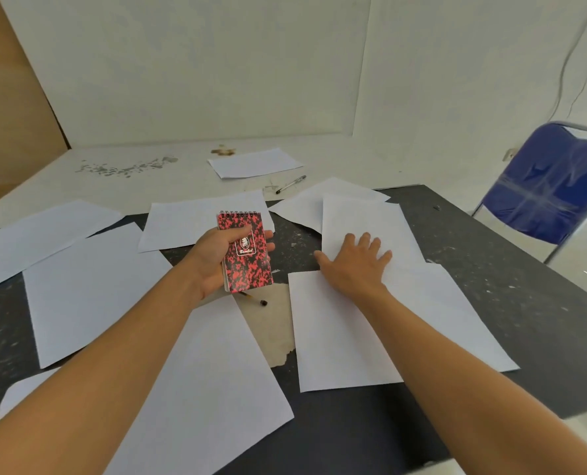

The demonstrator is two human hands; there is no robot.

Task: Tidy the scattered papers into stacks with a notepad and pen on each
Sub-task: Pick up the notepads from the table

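Nearest you, both bare forearms reach forward over a dark bench [490,269] strewn with loose white sheets.

At far left, two sheets [89,289] overlap near the bench edge, and one more corner pokes out beside your left arm, cut off by it. Your left hand [216,262] grips a red-and-black spiral notepad [247,258], thumb across its cover, held just above the bench. Below it, a dark pen [254,299] lies partly hidden under the notepad, on a torn patch of the surface.

Moving right, your right hand [357,265] rests flat with fingers spread, pressing on an upper sheet [364,217] where it meets a lower sheet [346,334].

Judging from this, gathering has barely begun. Keep the palm flat, slide each sheet toward one pile, and square the edges before placing the notepad on top.

Farther back, on a pale surface, lie a separate sheet [254,162] and a second pen [290,184]. A blue chair [552,186] stands at right, cut off by the frame. How many sheets overlap in each cluster is hard to tell.
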